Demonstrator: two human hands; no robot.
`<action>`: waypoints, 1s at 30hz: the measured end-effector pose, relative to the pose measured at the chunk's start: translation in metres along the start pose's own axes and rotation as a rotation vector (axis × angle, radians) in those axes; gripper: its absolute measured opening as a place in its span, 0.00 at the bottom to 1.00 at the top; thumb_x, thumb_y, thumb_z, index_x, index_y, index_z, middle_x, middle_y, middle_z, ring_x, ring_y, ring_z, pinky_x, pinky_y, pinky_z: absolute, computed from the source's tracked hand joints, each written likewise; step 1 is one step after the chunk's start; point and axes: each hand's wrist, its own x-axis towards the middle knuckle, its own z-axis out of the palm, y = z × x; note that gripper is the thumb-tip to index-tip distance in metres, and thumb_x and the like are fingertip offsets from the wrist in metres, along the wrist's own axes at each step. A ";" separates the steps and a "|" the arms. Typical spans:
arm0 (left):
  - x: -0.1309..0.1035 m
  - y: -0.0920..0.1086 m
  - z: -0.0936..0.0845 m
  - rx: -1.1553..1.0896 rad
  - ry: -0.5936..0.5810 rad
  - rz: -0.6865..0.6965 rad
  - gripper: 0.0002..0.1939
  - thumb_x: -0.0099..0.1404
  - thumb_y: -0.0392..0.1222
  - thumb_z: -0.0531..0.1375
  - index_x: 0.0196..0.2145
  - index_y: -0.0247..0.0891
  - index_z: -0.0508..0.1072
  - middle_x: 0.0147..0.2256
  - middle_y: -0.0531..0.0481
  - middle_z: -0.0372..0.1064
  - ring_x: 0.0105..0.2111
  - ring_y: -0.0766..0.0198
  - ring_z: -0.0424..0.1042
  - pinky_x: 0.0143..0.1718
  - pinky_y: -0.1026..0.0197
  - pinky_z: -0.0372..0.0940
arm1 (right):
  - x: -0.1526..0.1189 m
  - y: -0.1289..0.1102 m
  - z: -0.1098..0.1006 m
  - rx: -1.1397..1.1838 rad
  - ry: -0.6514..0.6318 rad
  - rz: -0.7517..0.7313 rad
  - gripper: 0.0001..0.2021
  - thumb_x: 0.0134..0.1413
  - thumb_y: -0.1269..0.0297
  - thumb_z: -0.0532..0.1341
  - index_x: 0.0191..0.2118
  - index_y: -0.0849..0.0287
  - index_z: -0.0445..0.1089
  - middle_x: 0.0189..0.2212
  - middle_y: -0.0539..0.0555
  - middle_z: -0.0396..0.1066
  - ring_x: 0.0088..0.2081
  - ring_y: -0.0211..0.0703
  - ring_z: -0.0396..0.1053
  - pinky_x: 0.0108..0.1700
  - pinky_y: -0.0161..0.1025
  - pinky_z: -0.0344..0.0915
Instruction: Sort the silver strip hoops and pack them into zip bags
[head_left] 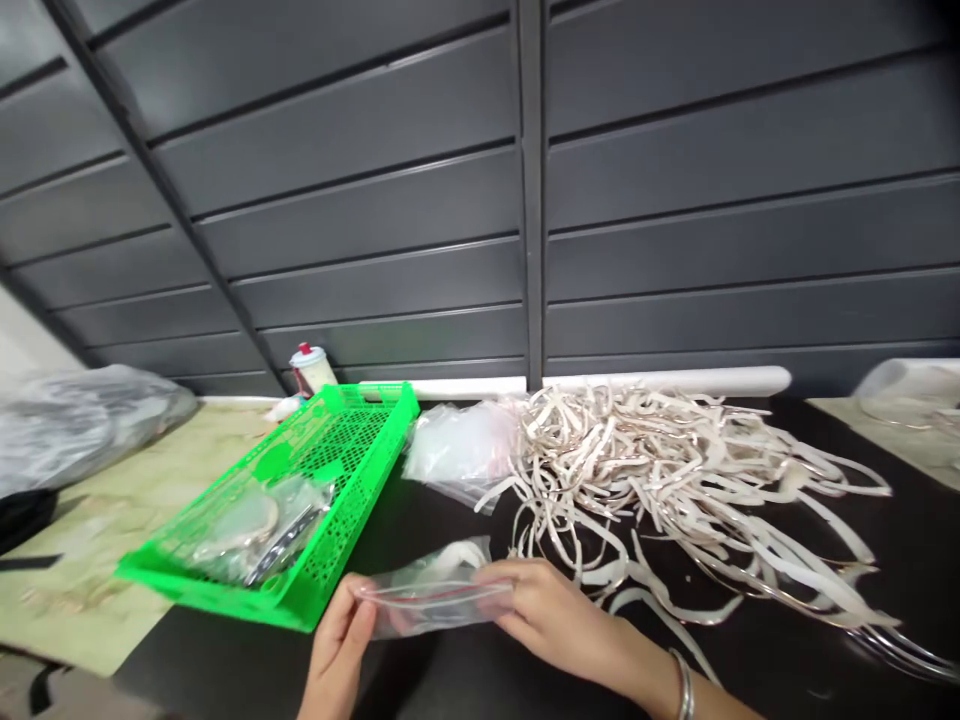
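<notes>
A clear zip-lock bag (431,604) with a red line along its seal is stretched between my two hands above the dark table. My left hand (341,640) pinches its left end between thumb and fingers. At the other end, my right hand (551,615) grips the bag near the seal, a bangle on that wrist. Something white and curled, like a strip, shows at the bag's far side; whether it lies inside I cannot tell. Just left stands a green plastic basket (300,600), holding filled clear bags (262,530).
A tangled heap of pale strips with shiny edges (645,460) spreads across the right side. Behind my hands lies a stack of clear bags (461,445). A lidded cup (312,368) stands by the grey panelled wall (390,190). Plastic-wrapped material (90,415) lies far left.
</notes>
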 end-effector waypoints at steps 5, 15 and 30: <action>-0.048 -0.018 -0.006 -0.040 -0.059 -0.271 0.22 0.55 0.62 0.59 0.23 0.39 0.67 0.18 0.54 0.68 0.19 0.64 0.66 0.22 0.64 0.60 | -0.009 0.007 0.032 -0.129 -0.251 0.050 0.09 0.58 0.66 0.57 0.34 0.57 0.75 0.38 0.52 0.76 0.41 0.43 0.71 0.45 0.36 0.63; -0.063 -0.039 -0.005 0.025 -0.319 -0.460 0.23 0.54 0.64 0.58 0.26 0.39 0.65 0.19 0.51 0.73 0.17 0.64 0.71 0.18 0.67 0.60 | -0.065 0.004 0.063 0.279 -0.144 0.537 0.12 0.53 0.66 0.55 0.22 0.61 0.70 0.18 0.49 0.71 0.19 0.36 0.67 0.25 0.31 0.57; -0.071 -0.028 0.009 0.032 -0.204 -0.226 0.16 0.62 0.53 0.56 0.25 0.37 0.68 0.16 0.54 0.69 0.16 0.67 0.67 0.20 0.68 0.62 | -0.064 0.002 0.041 0.082 0.272 0.529 0.10 0.57 0.60 0.54 0.41 0.57 0.67 0.31 0.54 0.73 0.29 0.42 0.69 0.32 0.38 0.65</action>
